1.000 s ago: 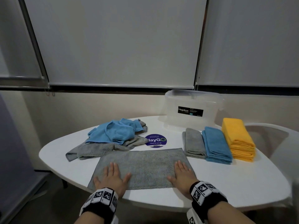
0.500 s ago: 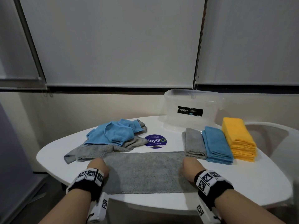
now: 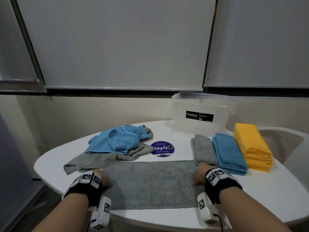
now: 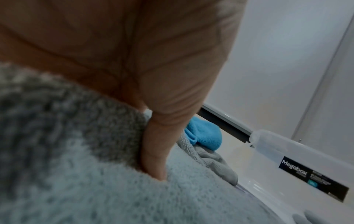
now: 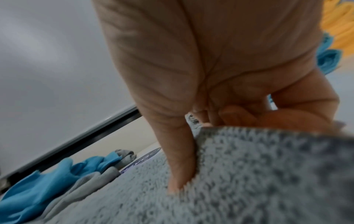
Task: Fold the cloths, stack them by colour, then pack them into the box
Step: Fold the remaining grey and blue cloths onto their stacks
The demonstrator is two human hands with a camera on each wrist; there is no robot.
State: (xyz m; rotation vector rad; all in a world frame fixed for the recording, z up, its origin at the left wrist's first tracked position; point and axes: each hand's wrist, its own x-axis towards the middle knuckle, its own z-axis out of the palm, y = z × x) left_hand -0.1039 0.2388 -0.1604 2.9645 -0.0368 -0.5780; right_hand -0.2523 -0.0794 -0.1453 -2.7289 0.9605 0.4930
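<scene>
I am pinching both short ends of the half-folded grey terry cloth [image 3: 151, 183] at six o'clock on the white counter [image 3: 260, 191], left hand [image 3: 102, 180] and right hand [image 3: 199, 176] fingers curled around them; uneven lifting risks a skewed fold.

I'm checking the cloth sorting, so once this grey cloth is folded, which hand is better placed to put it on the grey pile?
Probably the right hand: it grips the grey cloth beside the grey pile.
</scene>
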